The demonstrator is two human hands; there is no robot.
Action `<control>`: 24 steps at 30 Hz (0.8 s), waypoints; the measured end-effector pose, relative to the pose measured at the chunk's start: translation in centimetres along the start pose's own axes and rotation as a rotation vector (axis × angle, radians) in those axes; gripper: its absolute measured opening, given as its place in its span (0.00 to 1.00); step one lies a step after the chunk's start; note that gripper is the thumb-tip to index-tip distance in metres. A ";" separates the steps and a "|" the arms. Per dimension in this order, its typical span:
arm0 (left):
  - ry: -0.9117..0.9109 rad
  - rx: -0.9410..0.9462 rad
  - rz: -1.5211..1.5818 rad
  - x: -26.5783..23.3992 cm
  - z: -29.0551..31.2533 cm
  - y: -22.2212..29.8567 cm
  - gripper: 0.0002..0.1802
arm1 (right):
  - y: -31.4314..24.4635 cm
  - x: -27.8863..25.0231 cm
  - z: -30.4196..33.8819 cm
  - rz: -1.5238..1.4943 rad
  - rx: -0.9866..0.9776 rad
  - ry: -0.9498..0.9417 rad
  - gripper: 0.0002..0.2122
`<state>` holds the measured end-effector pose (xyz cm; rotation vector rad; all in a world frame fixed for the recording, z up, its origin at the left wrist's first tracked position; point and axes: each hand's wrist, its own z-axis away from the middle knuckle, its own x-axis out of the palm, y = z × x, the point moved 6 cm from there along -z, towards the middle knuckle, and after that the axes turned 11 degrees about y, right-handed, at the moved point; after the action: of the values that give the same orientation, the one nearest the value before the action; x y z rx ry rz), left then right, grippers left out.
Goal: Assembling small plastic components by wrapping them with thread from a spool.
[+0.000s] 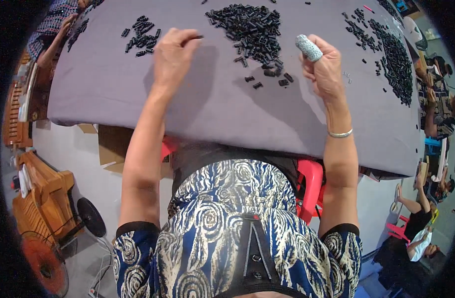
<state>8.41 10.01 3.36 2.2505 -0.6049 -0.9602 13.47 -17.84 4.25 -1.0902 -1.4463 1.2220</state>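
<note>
Over the table, my left hand (174, 55) pinches a small black piece (199, 37) between thumb and fingertips. My right hand (325, 65) is closed, and whatever its fingers hold is hidden. A speckled grey-white wrap (308, 47) covers a digit of that hand. Between my hands spreads a heap of small black plastic pieces (252, 32), short and tube-like. Several loose pieces (258, 85) lie at its near tip. A smaller group of black pieces (142, 37) sits just left of my left hand.
A grey cloth covers the table (227, 111). Another long black heap (397, 64) lies at the right, with a pink stick (369, 9) beyond it. Other people sit along both sides. A red plastic chair (311, 186) and a wooden chair (41, 193) stand below the table's level.
</note>
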 end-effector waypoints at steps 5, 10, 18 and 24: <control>0.163 0.030 -0.336 -2.8 -1.7 -4.3 0.10 | -0.7 -0.9 -0.5 0.418 -0.055 -0.041 0.07; 0.350 0.151 -0.473 -3.5 -1.5 -2.3 0.14 | 1.1 0.3 -0.2 0.625 -0.103 -0.306 0.03; 0.027 0.119 0.118 0.5 0.8 2.3 0.11 | -0.1 3.4 1.7 0.735 -0.380 -0.400 0.05; -0.247 -0.020 0.319 3.3 3.8 5.4 0.09 | 0.5 3.7 1.7 0.893 -0.468 -0.360 0.05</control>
<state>6.76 2.85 3.39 1.9524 -1.0227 -1.0782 11.20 -14.45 4.02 -2.0573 -1.6073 1.8014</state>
